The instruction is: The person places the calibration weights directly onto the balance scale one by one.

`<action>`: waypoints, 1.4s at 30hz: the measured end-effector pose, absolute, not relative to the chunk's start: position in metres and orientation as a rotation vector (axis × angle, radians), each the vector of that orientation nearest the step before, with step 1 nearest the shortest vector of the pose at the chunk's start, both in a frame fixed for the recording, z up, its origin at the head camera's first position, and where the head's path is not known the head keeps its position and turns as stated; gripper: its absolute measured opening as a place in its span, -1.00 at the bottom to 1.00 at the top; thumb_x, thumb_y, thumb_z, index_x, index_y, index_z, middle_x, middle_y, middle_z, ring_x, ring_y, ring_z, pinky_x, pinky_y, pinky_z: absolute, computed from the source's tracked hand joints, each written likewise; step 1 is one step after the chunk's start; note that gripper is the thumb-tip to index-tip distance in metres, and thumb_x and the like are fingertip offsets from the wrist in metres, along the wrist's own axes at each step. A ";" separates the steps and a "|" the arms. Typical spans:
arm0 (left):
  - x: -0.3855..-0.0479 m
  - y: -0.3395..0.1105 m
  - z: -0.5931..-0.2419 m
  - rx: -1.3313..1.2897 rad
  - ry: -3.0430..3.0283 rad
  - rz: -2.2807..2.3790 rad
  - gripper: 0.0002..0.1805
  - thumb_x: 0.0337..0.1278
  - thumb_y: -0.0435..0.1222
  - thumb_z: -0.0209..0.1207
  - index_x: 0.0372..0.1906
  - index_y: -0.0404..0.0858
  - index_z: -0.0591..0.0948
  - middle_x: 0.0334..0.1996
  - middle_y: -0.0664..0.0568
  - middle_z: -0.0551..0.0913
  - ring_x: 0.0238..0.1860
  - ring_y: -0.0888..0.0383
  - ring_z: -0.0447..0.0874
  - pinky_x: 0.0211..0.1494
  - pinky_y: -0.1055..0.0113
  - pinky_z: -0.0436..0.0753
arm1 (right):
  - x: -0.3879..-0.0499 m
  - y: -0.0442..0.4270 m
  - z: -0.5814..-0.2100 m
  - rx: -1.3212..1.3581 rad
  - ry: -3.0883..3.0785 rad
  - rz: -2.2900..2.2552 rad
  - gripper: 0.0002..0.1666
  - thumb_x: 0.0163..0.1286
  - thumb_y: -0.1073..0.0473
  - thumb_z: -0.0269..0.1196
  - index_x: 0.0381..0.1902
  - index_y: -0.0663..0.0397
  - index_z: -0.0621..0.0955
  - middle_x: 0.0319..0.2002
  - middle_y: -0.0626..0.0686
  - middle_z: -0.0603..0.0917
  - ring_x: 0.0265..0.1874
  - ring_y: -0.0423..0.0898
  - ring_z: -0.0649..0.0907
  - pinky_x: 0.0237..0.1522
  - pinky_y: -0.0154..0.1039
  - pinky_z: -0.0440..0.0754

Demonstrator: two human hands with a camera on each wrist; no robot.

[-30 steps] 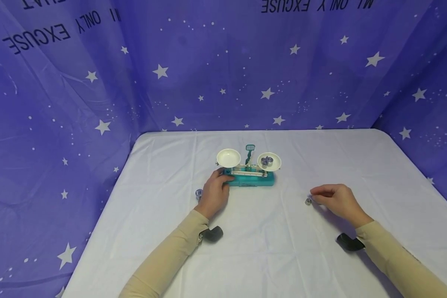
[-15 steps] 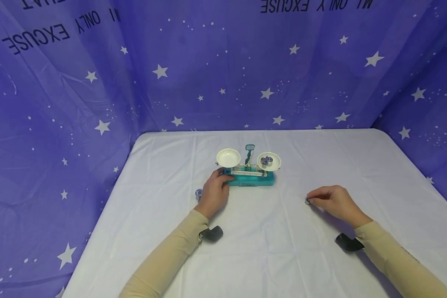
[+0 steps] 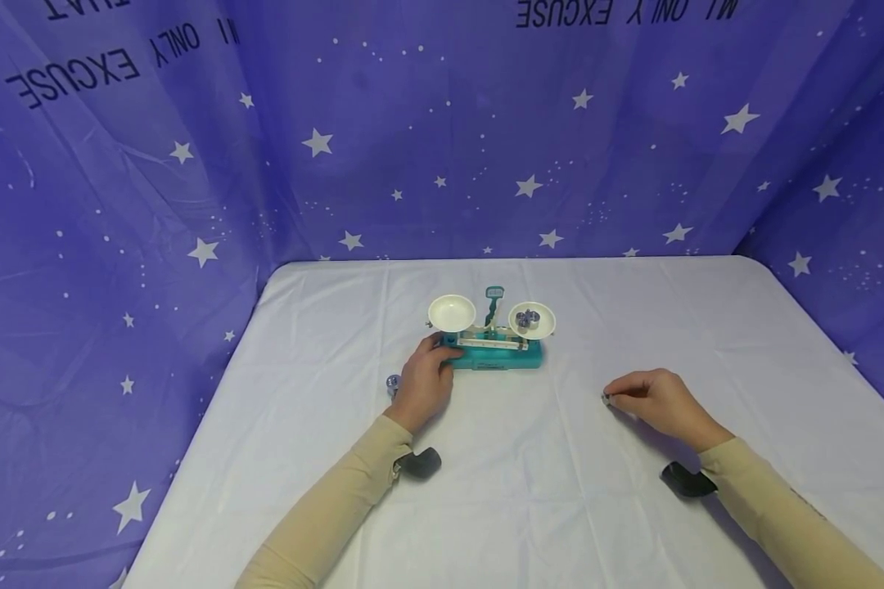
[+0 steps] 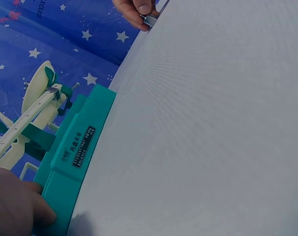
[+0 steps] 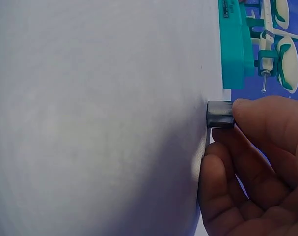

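Note:
A teal balance scale (image 3: pixel 502 356) with two white pans stands mid-table. My left hand (image 3: pixel 423 384) holds the left end of its base, thumb on the front face; its other fingers are partly hidden. In the right wrist view, my right hand (image 5: pixel 266 162) pinches a small faceted metal nut (image 5: pixel 220 114), which appears to touch the white tabletop. The head view has this hand (image 3: pixel 659 401) to the right of the scale. Several metal nuts (image 3: pixel 528 318) lie in the right pan (image 3: pixel 544 329), while the left pan (image 3: pixel 452 312) is bare.
More shiny metal nuts (image 3: pixel 393 382) lie on the cloth just left of my left hand, partly covered by it. White cloth (image 3: pixel 516 474) covers the table. A purple star-print curtain (image 3: pixel 442 123) rises behind and at both sides.
My right hand has moved slightly left and down to the nut lying on the cloth, and now pinches it. The left hand and the scale have stayed in place.

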State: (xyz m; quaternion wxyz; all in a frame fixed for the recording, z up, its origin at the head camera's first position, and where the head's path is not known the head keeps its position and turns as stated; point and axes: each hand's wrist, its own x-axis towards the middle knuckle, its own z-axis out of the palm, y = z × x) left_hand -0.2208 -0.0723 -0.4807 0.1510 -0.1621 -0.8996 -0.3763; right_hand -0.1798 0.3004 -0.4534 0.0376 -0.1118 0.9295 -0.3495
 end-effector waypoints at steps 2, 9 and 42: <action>-0.221 -0.072 -0.481 -0.465 -2.584 -1.078 -0.68 0.14 -0.55 0.13 -0.09 -0.30 0.78 0.23 -0.28 0.60 0.28 -0.16 0.62 0.27 0.00 0.65 | -0.180 0.300 -0.454 -0.348 2.860 -1.073 -0.86 0.29 0.26 0.41 -0.20 0.12 0.81 -0.16 0.17 0.83 -0.34 -0.47 0.64 -0.35 -0.43 0.63; -0.219 -0.073 -0.482 -0.458 -2.588 -1.078 -0.69 0.14 -0.55 0.14 -0.09 -0.31 0.78 0.22 -0.29 0.60 0.28 -0.17 0.62 0.28 -0.01 0.64 | -0.180 0.300 -0.454 -0.329 2.882 -1.063 -0.89 0.31 0.28 0.37 -0.23 0.07 0.81 -0.21 0.11 0.83 -0.41 -0.40 0.61 -0.40 -0.40 0.58; -0.221 -0.072 -0.482 -0.481 -2.569 -1.062 -0.70 0.14 -0.53 0.14 -0.10 -0.31 0.78 0.21 -0.29 0.61 0.27 -0.18 0.63 0.27 0.00 0.65 | -0.214 0.273 -0.409 -0.291 2.809 -1.206 -0.76 0.32 0.21 0.36 -0.12 0.24 0.78 -0.15 0.17 0.83 -0.31 -0.41 0.73 -0.21 -0.42 0.68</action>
